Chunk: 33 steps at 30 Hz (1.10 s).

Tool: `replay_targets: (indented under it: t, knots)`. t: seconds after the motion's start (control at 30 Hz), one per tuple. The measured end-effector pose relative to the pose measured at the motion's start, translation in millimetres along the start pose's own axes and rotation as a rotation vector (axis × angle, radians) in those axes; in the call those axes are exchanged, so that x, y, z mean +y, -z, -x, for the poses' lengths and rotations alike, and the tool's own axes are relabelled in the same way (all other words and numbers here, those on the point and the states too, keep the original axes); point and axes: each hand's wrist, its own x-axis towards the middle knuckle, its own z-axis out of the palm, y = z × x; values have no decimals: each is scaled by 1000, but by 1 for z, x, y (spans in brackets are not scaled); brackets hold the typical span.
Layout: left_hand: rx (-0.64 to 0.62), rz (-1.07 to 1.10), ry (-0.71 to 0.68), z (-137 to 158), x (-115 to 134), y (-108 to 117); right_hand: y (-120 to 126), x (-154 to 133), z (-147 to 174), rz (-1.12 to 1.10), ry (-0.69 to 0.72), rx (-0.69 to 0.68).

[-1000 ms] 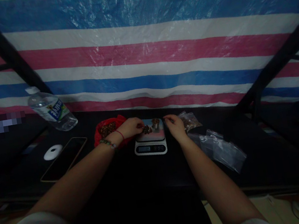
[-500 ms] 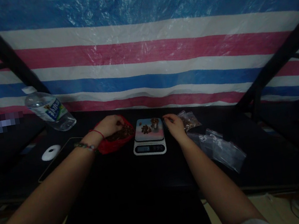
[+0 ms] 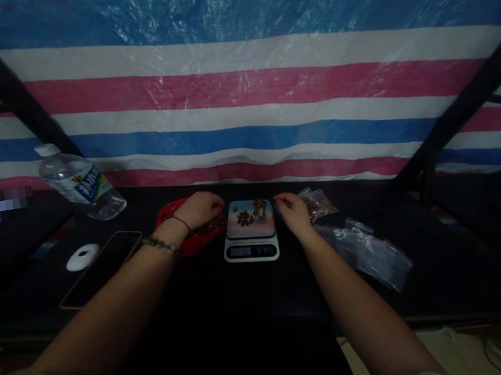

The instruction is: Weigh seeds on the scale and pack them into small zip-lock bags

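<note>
My left hand (image 3: 202,209) is closed in a pinch over the near edge of a red bag (image 3: 190,246) of small brown pieces, its fingertips close to the scale's left side. What the fingers hold is too small to make out. The white kitchen scale (image 3: 251,252) has a lit display; brown pieces (image 3: 245,218) and a small cup-like shape (image 3: 260,208) show on its pale plate, and I cannot tell whether they are printed. Beside the scale's right edge rests my right hand (image 3: 295,212), thumb and forefinger slightly apart, nothing visible in it.
Behind my right hand lie filled clear zip bags (image 3: 322,203); flat clear zip bags (image 3: 378,256) are spread nearer. On the left are a phone (image 3: 102,271), a white rounded object (image 3: 83,257) and a plastic bottle (image 3: 89,188). A striped sheet (image 3: 235,88) hangs behind the black tabletop.
My left hand has moved right, from over the brown pieces in the red bag toward the scale. More of the phone shows. My right hand has stayed in place.
</note>
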Motion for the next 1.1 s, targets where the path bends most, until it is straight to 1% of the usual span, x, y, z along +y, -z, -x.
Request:
replay_targets:
  t: [0.07,0.2,0.3,0.4,0.47,0.57,0.63,0.73,0.83,0.93,1.03,1.1]
  knots:
    - [26,54,-46,-12,4,-7,0,0,0,-2,-6,2]
    - [44,100,-69,-31,9,-23,0,1,0,-7,-18,2]
    - [50,85,-70,-37,12,-30,0,1,-1,-7,-20,-1]
    - [78,90,-59,-35,14,-31,0,0,0,-2,-14,-3]
    - [125,122,-37,-30,14,-28,0,-1,0,-3,-7,-4]
    - [218,187,40,-17,8,-19,0,-1,0,-4,0,-1]
    - [274,214,98,-5,0,-12,0,-1,1,1,1,3]
    - [330,196,150,19,-15,-6,0,-1,1,3,-9,-4]
    - [310,166,156,43,-30,-4,0,-3,1,2,-10,-25]
    - [266,188,136,60,-40,-6,0,-5,2,15,-1,-29]
    - [243,236,147,64,-41,-6,0,-6,5,35,0,-33]
    - [265,256,153,59,-37,-6,-1,-8,6,51,13,-34]
